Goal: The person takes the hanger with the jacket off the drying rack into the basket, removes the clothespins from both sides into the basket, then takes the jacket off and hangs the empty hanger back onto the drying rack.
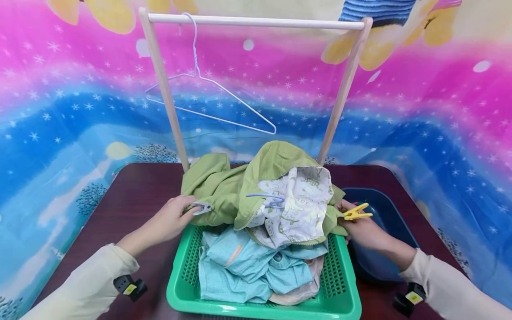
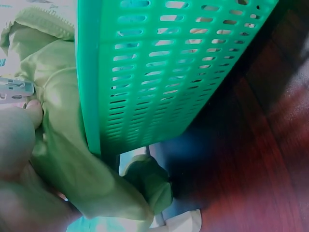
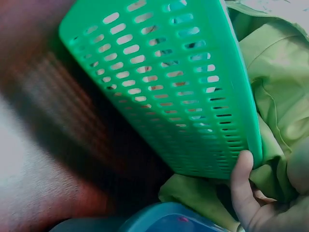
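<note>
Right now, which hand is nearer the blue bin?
Right. The right hand overlaps the blue bin's left side in the head view; the left hand is across the jacket, well away from it.

The person wore long, plain cream sleeves — the left sleeve (image 1: 86, 282) and the right sleeve (image 1: 460, 282) both softly creased, ending around the wrists above a bare left hand (image 1: 166, 222) and right hand (image 1: 366, 229). A small, blocky black device sat at each wrist: the left device (image 1: 139, 290) bore a yellow label (image 1: 130, 289), the right device (image 1: 403, 306) a paler yellow label (image 1: 414, 297) — any print too small to read.
</note>
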The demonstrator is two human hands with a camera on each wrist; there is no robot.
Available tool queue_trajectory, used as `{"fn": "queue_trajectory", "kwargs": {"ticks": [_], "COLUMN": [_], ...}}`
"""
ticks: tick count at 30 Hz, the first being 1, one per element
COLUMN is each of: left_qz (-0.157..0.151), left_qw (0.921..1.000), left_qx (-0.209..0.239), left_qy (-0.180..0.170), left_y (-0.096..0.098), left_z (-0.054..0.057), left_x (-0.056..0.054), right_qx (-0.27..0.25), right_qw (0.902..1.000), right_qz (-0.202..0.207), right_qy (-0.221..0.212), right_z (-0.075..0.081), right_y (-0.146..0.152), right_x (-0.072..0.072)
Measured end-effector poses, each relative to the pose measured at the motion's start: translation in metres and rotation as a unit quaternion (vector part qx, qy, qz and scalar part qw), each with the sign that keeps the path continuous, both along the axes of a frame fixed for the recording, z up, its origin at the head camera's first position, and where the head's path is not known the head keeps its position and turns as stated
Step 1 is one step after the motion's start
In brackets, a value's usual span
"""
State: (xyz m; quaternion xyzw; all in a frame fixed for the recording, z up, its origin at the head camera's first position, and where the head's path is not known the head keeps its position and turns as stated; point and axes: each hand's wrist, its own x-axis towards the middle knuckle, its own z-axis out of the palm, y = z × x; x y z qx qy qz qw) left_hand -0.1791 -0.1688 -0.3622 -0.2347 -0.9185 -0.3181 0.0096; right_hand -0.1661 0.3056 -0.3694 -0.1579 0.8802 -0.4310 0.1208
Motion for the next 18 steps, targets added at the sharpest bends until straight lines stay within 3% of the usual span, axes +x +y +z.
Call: {"fn": "queue_trajectory", "kwargs": {"ticks": [11, 18], "left_qz": [0.053, 0.064], "left_qw": [0.9984, 0.9973], "left_qx": [0.015, 0.036], "left_qy": [0.016, -0.006], "left_y": [0.003, 0.006], "left_z": [-0.003, -0.004], "left_x": [-0.008, -0.019], "right_qx": [0.026, 0.009], "right_qw": [0.9969, 0.9963], "right_qz": [-0.031, -0.042], "right_qy": [-0.068, -0.075], "right_z": [0.003, 0.003], "right_y": [-0.001, -0.004], "right_x": [-0.040, -0.055]}}
